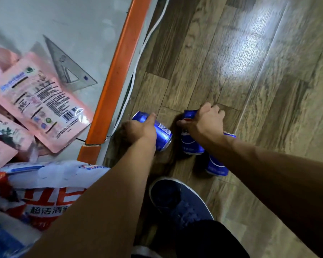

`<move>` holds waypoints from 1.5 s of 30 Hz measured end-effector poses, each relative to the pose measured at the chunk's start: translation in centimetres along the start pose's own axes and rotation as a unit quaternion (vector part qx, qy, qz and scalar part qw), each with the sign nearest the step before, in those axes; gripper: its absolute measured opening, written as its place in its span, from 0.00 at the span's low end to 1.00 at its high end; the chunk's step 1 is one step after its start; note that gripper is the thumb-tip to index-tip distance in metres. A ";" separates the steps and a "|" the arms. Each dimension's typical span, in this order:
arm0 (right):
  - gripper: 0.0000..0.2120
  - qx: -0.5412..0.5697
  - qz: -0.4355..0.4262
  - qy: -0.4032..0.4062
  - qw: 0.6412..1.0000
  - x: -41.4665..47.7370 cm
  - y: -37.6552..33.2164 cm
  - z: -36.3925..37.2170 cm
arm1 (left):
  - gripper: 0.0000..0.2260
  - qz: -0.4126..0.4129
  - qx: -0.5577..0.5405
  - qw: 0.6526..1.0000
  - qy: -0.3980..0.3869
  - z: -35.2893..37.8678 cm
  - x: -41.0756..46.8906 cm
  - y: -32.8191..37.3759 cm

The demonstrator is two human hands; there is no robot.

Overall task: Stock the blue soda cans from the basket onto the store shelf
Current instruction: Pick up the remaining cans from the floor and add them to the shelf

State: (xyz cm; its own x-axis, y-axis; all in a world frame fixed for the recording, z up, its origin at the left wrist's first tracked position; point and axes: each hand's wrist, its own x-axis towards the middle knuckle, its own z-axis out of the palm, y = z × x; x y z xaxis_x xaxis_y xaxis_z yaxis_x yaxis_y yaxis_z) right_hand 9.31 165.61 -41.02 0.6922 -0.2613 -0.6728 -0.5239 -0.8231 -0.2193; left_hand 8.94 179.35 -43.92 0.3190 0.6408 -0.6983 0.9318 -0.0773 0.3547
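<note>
Grips a blue can (162,135) in the left hand (138,130), fingers curled under and round its middle, thumb laid straight along the upper side. Holds that can tilted, barcode facing up, low over the wooden floor (250,90) and just right of the orange shelf edge (116,75).

Clasps a second blue can (191,144) with the right hand (207,121), thumb pressed across the front, knuckles bent over the upper end, closed firmly on it. Holds this one nearly upright, close beside the first but not touching it.

Shows a third blue can (217,165) just under the right wrist, partly hidden by the forearm; cannot tell whether held by the same hand or lying on the floor.

Plants a dark blue shoe (175,202) on the boards right below the cans, with dark trousers (194,239) above it.

Looks down, at left, on a grey shelf (73,19) bearing pink packets (39,101), a clear set square (67,64) and, nearer, a white, red and blue bag (51,183). Takes in a white cable (133,77) running along the floor beside the shelf edge.
</note>
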 end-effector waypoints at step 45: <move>0.31 0.254 -0.473 0.043 0.843 -68.7 -16.9 -57.9 | 0.27 0.438 -0.281 0.854 0.015 -64.0 -68.0 17.0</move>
State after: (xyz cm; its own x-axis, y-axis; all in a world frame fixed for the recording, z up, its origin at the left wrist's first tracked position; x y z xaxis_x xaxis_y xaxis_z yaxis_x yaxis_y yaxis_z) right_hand -0.66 168.26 49.77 0.9413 0.3369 0.0206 0.1518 -0.3679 -0.9174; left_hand -7.99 183.40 49.40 0.8376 0.5463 0.0011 0.1051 -0.1631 0.9810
